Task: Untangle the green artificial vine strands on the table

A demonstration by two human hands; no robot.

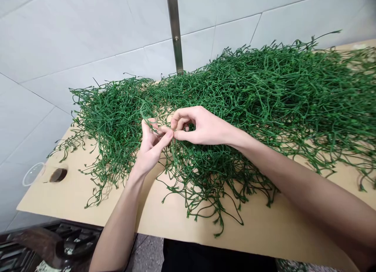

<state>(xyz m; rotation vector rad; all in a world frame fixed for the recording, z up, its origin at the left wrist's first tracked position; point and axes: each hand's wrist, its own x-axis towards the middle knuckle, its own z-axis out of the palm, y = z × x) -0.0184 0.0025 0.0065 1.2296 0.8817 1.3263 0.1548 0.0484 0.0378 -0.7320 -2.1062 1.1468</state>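
Observation:
My left hand pinches a thin green stem whose upper end curls up past the thumb and fingers. Close against it, my right hand has thumb and fingertips pressed together at the same spot, where the stem seems to run between both hands; the exact contact is too small to make out. Around and beneath the hands spread heaps of green artificial-looking stems with small forked tips. A smaller heap of stems lies to the left.
The stems lie on a tan board with a dark round hole at its left. Beside that is a clear round plastic piece. A metal post stands against the tiled wall. Dark carved wooden furniture is at lower left.

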